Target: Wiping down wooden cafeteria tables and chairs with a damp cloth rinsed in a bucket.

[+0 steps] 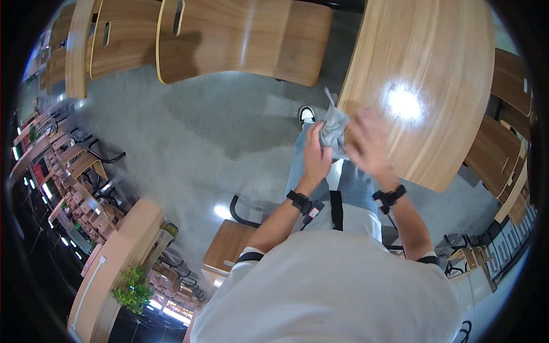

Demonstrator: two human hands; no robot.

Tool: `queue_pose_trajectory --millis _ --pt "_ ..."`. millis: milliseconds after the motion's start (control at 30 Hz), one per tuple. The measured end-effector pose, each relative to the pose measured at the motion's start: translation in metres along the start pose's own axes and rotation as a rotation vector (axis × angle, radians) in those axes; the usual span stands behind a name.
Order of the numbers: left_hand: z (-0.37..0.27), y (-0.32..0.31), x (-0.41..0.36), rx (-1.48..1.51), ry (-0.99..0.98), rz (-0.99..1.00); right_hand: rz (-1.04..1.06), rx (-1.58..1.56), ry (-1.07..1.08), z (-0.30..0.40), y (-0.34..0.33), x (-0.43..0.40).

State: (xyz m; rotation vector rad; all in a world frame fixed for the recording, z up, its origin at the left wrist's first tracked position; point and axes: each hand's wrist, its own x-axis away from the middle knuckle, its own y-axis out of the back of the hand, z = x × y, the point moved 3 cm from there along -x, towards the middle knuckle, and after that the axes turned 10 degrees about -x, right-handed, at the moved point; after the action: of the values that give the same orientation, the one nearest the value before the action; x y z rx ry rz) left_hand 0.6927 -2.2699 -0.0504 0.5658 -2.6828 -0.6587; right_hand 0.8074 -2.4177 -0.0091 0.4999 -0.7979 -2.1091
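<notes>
A crumpled grey cloth is held in front of my thighs, beside the near left edge of a wooden table. My left hand grips the cloth from its left side, thumb and fingers pressed against it. On the cloth's right side is my right hand, blurred by motion, with its fingers spread over the table's edge. Whether the right fingertips touch the cloth is hard to tell. One thin corner of the cloth sticks up at the top.
A bent-wood chair stands left of the table, with another chair beyond it. More chairs line the table's right side. Behind me on the left is a wooden seat. A green plant sits by a partition.
</notes>
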Motion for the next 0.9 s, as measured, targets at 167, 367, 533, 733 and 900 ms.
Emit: queue_pose_trajectory --millis 167,367,533,733,900 --pt "-0.022 -0.010 -0.016 -0.196 -0.073 -0.129 -0.508 0.438 -0.436 -0.096 0.073 -0.007" --pt "0.007 0.021 -0.026 -0.161 0.062 -0.039 -0.511 0.396 -0.630 -0.079 0.060 -0.031" --pt "-0.007 0.023 -0.080 -0.411 0.033 -0.092 -0.566 0.364 -0.626 -0.068 0.038 -0.034" --pt "-0.062 0.002 -0.234 -0.659 -0.064 -0.171 -0.556 0.362 -0.669 -0.059 0.020 -0.045" --pt "-0.077 -0.002 -0.194 -0.783 -0.558 -0.290 -0.522 0.336 -0.706 -0.058 0.015 -0.047"
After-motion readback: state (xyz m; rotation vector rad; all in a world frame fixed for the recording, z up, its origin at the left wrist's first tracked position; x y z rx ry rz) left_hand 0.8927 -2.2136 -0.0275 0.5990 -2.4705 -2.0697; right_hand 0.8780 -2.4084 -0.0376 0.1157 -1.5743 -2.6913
